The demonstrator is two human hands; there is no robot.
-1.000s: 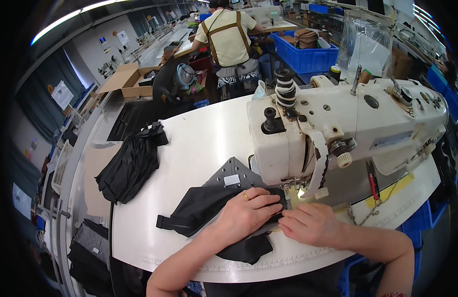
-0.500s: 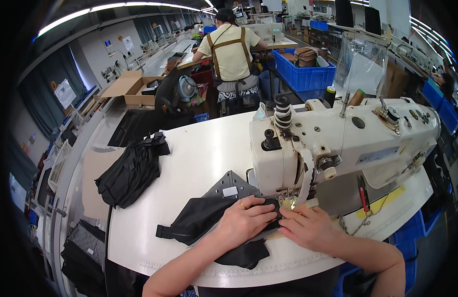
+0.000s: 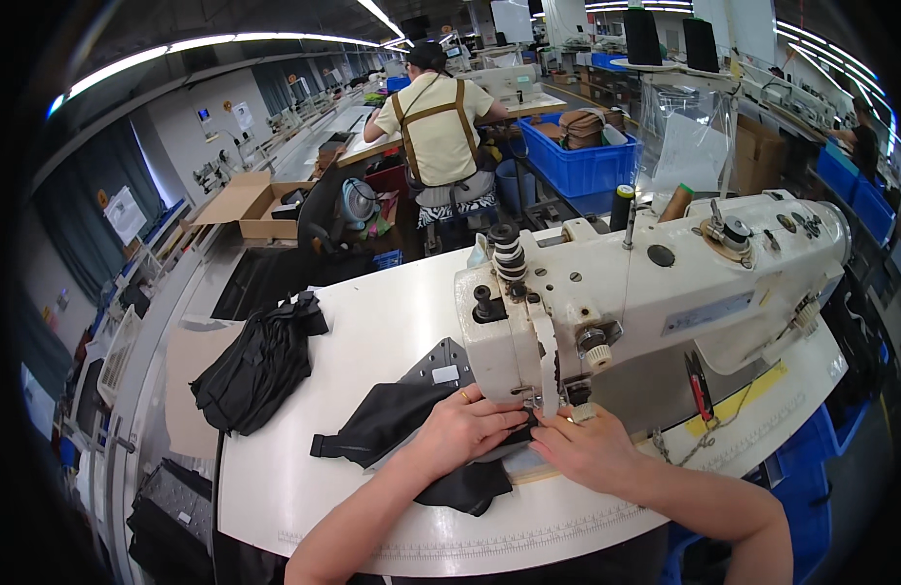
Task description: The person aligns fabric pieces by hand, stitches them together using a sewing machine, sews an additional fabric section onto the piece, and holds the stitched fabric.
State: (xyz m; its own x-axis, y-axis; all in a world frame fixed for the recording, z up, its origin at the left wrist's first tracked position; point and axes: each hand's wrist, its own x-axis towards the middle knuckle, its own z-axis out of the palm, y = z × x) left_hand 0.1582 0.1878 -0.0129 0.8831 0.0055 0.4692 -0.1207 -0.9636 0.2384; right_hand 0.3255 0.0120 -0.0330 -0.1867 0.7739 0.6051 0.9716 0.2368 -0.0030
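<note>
A black fabric piece (image 3: 392, 417) lies under the needle end of a white sewing machine (image 3: 655, 278). My left hand (image 3: 473, 434), a ring on one finger, holds the fabric down with bent fingers just left of the presser foot. Close in on the other side, my right hand (image 3: 585, 450) pinches the fabric edge, its fingertips nearly touching the left ones. Those fingertips and the machine head partly hide the stitching spot. A grey panel (image 3: 426, 375) with small holes and a white label sticks out behind the black cloth.
A bunched black fabric pile (image 3: 260, 366) sits left on the white table (image 3: 372, 297). Red-handled snips (image 3: 699, 388) and a chain (image 3: 699, 448) lie right of my hands. Beyond the table, a person (image 3: 439, 127) sits near a blue crate (image 3: 587, 171).
The whole view has shifted, so the machine stands farther left in the picture. My fingers are now more bent and closer in around the needle area, still on the black fabric.
</note>
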